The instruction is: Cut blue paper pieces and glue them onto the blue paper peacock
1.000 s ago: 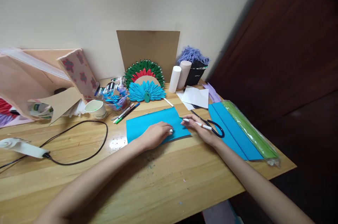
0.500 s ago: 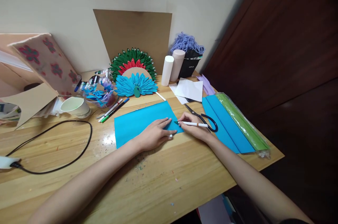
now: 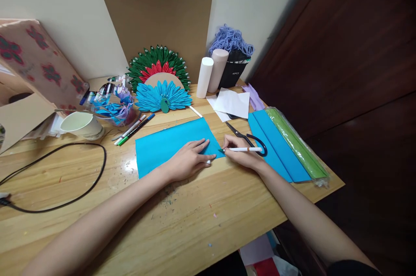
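A blue paper sheet (image 3: 165,144) lies flat on the wooden desk (image 3: 201,219). My left hand (image 3: 188,160) rests palm down on the sheet's right part, fingers stretched out, with a small white cap showing under it. My right hand (image 3: 240,154) pinches a white marker (image 3: 242,149) whose green tip touches the sheet's right corner. Black-handled scissors (image 3: 250,139) lie just behind my right hand.
More blue sheets (image 3: 276,146) and a bagged green roll (image 3: 295,144) lie at the right edge. A paper peacock fan (image 3: 160,83), cardboard (image 3: 159,20), two rolls (image 3: 211,74), markers (image 3: 133,128), a cup (image 3: 79,123) and a black cable (image 3: 65,172) sit behind and left.
The view has tilted and shifted, so the desk's contents sit lower left. My left hand's fingers have spread flat on the sheet, and the marker tip has come down to the sheet's corner.
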A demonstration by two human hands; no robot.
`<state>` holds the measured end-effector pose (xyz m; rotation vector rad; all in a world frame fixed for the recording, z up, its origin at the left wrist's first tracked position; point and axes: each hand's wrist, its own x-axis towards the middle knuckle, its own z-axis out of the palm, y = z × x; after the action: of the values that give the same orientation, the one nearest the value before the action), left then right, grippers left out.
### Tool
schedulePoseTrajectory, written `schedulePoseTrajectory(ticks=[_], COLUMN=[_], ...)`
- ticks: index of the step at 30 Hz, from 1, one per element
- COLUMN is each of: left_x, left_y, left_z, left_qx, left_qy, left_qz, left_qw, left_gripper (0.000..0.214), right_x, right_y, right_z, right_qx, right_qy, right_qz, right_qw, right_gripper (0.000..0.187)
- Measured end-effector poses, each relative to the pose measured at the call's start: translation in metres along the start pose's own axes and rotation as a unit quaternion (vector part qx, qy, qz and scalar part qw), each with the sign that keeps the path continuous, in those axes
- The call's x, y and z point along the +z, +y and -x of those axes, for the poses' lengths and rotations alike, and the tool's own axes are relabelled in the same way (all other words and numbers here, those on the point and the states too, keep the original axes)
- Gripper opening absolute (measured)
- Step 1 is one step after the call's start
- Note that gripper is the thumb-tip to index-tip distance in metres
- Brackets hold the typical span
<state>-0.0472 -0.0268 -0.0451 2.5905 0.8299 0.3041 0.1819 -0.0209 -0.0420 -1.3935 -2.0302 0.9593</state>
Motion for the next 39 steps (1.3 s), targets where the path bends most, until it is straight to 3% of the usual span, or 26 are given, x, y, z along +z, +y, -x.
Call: schedulePoseTrajectory(ticks=[8, 12, 16, 21, 25, 30, 35, 39], left_x=[0.001, 0.000, 0.000, 0.004, 0.008, 0.009, 0.004, -0.004], left_y=[-0.002, -0.002, -0.001, -0.001, -0.005, -0.005, 0.005, 0.012], left_z=[-0.001, -0.001, 0.000, 0.000, 0.000, 0.000, -0.001, 0.000], left_qx=[0.010, 0.013, 0.008, -0.021, -0.035, -0.017, -0.015, -0.020], left_qy=[0.002, 0.001, 0.000, 0.026, 0.050, 0.077, 0.102, 0.085], left_qz=[0.011, 0.006, 0.006, 0.037, 0.072, 0.076, -0.018, -0.125], left_qw=[1.000, 1.000, 1.000, 0.999, 0.996, 0.994, 0.994, 0.988], left_gripper=[0.038, 0.038, 0.039, 0.041, 0.041, 0.037, 0.031, 0.030], right_x=[-0.005, -0.005, -0.004, 0.000, 0.006, 0.013, 0.016, 0.023], right_y=[0.005, 0.007, 0.011, 0.003, -0.006, -0.008, -0.015, -0.021], right_z=[0.002, 0.002, 0.002, 0.003, 0.007, 0.009, 0.009, 0.012], right_qx=[-0.023, -0.022, -0.029, -0.034, -0.041, -0.043, -0.053, -0.096], right_qy=[-0.066, -0.046, -0.073, -0.013, -0.043, -0.061, -0.037, 0.016], right_qz=[-0.035, -0.039, -0.078, -0.182, -0.213, -0.177, -0.144, -0.199], right_qw=[0.997, 0.998, 0.994, 0.983, 0.975, 0.981, 0.987, 0.975], right_gripper=[0.008, 0.007, 0.008, 0.012, 0.013, 0.012, 0.015, 0.012])
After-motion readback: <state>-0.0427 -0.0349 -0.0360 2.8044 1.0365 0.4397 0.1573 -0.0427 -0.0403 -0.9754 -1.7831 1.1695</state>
